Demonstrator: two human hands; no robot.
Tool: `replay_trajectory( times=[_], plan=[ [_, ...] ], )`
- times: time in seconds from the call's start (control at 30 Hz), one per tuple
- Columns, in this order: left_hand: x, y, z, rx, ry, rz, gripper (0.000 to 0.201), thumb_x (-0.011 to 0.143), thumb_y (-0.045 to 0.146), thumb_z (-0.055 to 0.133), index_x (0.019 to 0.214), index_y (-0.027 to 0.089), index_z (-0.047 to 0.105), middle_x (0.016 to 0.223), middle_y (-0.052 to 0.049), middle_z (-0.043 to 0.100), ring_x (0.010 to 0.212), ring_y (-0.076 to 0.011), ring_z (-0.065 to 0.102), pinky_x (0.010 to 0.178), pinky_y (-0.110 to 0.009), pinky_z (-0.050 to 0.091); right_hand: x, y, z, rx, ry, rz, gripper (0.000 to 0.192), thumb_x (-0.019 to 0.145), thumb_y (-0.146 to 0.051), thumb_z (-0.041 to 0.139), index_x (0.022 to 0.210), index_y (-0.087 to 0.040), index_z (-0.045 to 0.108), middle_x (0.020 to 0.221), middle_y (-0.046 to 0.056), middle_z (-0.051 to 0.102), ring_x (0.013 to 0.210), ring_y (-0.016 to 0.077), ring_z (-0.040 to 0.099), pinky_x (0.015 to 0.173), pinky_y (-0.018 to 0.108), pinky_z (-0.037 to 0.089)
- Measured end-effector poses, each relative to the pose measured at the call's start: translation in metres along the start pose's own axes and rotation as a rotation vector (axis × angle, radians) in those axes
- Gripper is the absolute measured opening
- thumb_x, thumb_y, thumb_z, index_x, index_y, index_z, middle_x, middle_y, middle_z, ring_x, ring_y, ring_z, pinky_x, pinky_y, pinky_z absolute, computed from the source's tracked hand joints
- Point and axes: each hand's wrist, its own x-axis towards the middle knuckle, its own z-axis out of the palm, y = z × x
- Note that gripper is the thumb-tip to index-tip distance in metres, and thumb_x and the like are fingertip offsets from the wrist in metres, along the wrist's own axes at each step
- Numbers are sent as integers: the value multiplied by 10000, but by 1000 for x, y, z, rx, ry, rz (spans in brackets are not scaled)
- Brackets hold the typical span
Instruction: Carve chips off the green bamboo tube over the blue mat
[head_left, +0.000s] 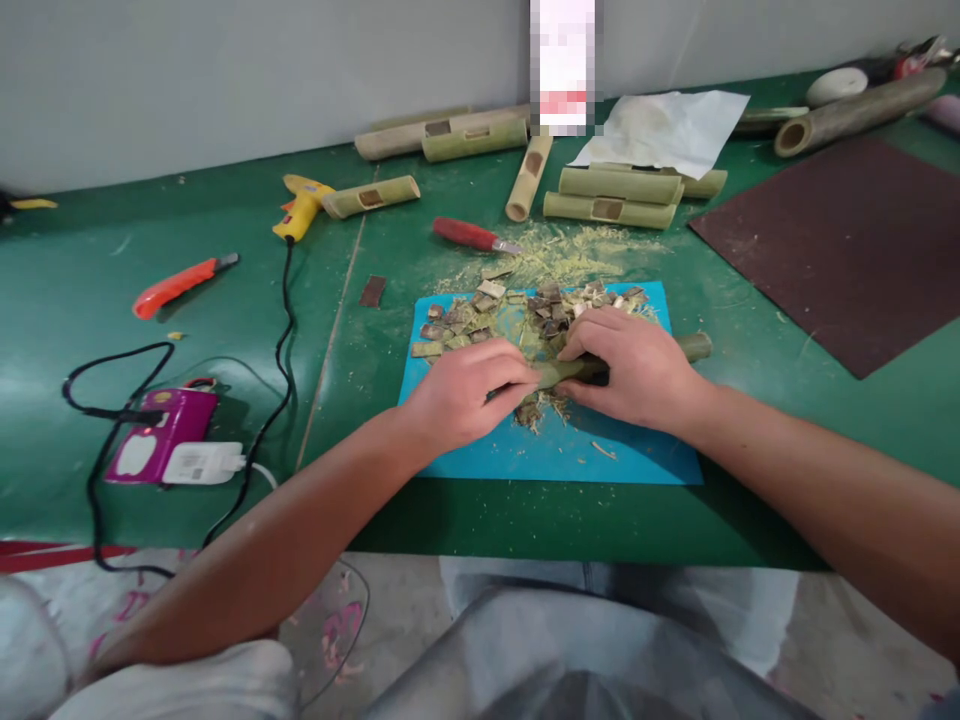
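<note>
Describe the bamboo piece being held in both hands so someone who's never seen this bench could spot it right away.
On the green workbench lies a bright blue mat littered with small bamboo chips. At the mat's middle, the left hand and right hand grip one slim green bamboo piece lying crosswise. Unlike the bamboo tubes near the wall, it is the only one in hand.
</note>
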Motion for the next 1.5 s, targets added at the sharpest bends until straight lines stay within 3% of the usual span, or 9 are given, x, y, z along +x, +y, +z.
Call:
replay_trajectory(
  times=[0.17,0.63,0.77,0.9,1.5],
  plan=[
    [1,-11,-1,76,49,53,162,967,220,557,916,161,699,881,-53,706,804,-139,671,740,-247,542,0,0,-1,7,-3,-22,175,783,-329,685,829,-204,571,914,76,636,866,230,561,729,346,406],
    [0,-11,-4,84,-10,173,135,966,181,557,958,158,689,913,-50,704,819,-135,669,749,-243,543,0,2,-1,54,-15,-43,155,807,-328,671,838,-203,584,932,77,642,878,226,566,749,354,416],
    [2,-11,-3,84,33,153,141,973,187,548,949,156,683,906,-51,697,816,-135,666,750,-247,544,0,1,-1,61,-17,-40,162,802,-330,677,829,-205,578,923,78,640,870,228,565,749,359,415],
    [1,-10,-2,87,-16,193,162,979,184,530,950,152,686,895,-53,693,801,-135,660,735,-243,538,0,1,-2,73,-19,-42,151,808,-322,668,830,-203,579,915,78,638,874,230,568,752,362,414],
    [1,-11,-4,107,0,191,142,971,169,546,963,140,684,910,-57,689,814,-137,654,746,-248,529,1,1,-3,86,-27,-44,159,806,-326,673,826,-202,575,909,79,639,864,232,563,754,369,418]
  ],
)
